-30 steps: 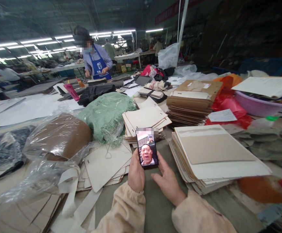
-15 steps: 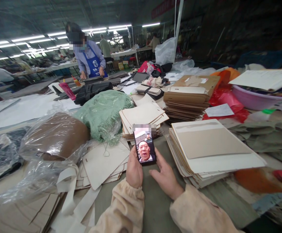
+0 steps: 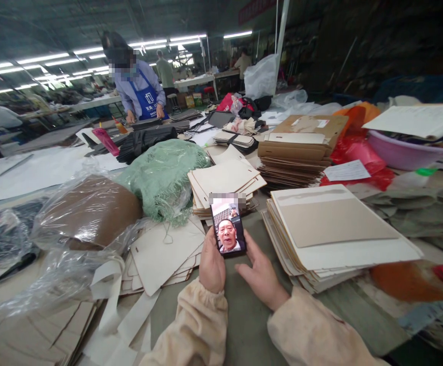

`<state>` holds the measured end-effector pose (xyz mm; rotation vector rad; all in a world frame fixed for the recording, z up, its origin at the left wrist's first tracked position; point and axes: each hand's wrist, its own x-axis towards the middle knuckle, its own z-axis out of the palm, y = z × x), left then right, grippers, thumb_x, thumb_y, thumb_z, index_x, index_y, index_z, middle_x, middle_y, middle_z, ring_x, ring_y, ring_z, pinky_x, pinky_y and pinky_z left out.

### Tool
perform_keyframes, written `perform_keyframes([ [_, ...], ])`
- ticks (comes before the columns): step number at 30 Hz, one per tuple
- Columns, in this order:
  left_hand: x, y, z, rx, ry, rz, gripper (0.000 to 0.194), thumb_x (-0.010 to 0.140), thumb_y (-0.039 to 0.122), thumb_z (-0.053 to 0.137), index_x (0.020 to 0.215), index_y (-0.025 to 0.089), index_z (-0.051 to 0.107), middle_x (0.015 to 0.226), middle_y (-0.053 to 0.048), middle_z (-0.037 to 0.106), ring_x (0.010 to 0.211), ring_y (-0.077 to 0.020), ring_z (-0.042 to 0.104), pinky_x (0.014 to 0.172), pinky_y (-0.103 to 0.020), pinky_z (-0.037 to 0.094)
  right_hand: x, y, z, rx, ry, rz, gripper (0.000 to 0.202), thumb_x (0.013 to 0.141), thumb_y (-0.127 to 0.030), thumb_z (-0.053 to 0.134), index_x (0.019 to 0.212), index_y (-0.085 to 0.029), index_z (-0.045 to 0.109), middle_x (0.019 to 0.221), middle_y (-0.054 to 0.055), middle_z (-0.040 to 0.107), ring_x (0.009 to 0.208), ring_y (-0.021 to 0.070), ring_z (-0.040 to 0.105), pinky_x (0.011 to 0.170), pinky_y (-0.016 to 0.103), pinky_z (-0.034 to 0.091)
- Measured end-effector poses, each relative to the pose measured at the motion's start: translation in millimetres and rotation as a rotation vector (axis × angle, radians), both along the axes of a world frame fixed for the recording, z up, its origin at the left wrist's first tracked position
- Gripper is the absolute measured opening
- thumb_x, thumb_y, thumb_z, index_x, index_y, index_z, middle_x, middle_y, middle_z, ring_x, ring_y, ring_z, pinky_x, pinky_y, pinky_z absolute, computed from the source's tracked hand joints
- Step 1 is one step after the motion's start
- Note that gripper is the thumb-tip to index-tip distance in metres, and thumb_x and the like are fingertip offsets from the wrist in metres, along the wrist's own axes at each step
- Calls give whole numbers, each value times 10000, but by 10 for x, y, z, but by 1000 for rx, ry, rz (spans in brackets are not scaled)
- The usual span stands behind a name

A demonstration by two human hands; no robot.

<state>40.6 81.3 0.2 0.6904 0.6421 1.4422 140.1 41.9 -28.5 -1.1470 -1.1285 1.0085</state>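
A phone (image 3: pixel 228 226), tilted up with a person shown on its lit screen, is held between my two hands. My left hand (image 3: pixel 211 262) grips its left side and lower edge. Against the phone's right edge lie the fingers of my right hand (image 3: pixel 262 274), the thumb apart below it. Just behind the phone is a stack of cream panels (image 3: pixel 225 178). A larger stack of pale sheets with a grey-brown piece on top (image 3: pixel 328 221) lies right of my right hand. Loose cream panels (image 3: pixel 168 249) spread out on the left.
Plastic-wrapped brown material (image 3: pixel 95 211) and a green fringed cloth (image 3: pixel 164 173) lie left. Brown folded panels (image 3: pixel 293 162), a purple basin (image 3: pixel 404 152) and an orange bottle (image 3: pixel 412 282) are right. Across the table stands a person in a blue apron (image 3: pixel 145 96).
The view has shifted very slightly. Both hands keep the same hold on the phone, and the person across the table has lowered the head a little.
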Motion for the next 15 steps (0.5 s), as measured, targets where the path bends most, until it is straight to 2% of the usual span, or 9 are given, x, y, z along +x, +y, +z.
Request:
perform_keyframes([
  [15,11,13,-15,27,12,18,481,906,508,424,1227,174,549,1295,-115,557,1206,-256,507,1070,-439,341,-2,14,69,-1,-10,19,831,642,-84,553,1429,-225,327,1465,34,352,1354,236,308,1138,440,230],
])
